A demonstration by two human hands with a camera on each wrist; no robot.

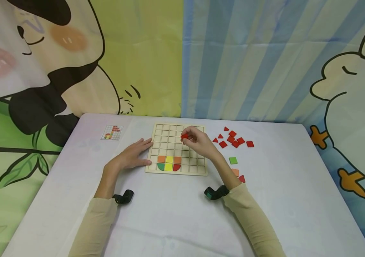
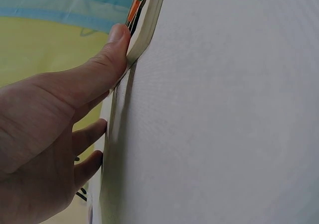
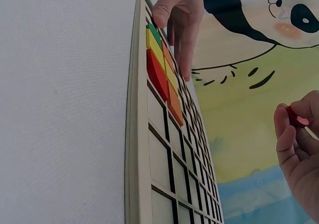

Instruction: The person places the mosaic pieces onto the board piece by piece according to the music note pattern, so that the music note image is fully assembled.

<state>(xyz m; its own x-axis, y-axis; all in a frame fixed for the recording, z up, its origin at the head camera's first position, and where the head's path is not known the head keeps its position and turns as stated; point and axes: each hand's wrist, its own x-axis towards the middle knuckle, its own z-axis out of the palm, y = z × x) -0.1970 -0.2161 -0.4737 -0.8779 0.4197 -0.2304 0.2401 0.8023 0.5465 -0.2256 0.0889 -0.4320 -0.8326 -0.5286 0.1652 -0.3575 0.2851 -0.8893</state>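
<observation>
My right hand pinches a small red piece between thumb and fingertips, above the far right part of a wooden grid board. Much of the piece's outline is hidden by the fingers. At the board's left edge my left hand rests with fingers extended, its thumb at the near corner and its fingertips farther up the rim. Two rows of coloured pieces sit in the near left cells: orange, yellow and orange above, then a green rounded piece, yellow and a red rounded piece below.
Several loose red squares and triangles lie right of the board. Nearer are a green square, an orange square and a red rounded piece. A printed pattern card lies at the back left of the white table.
</observation>
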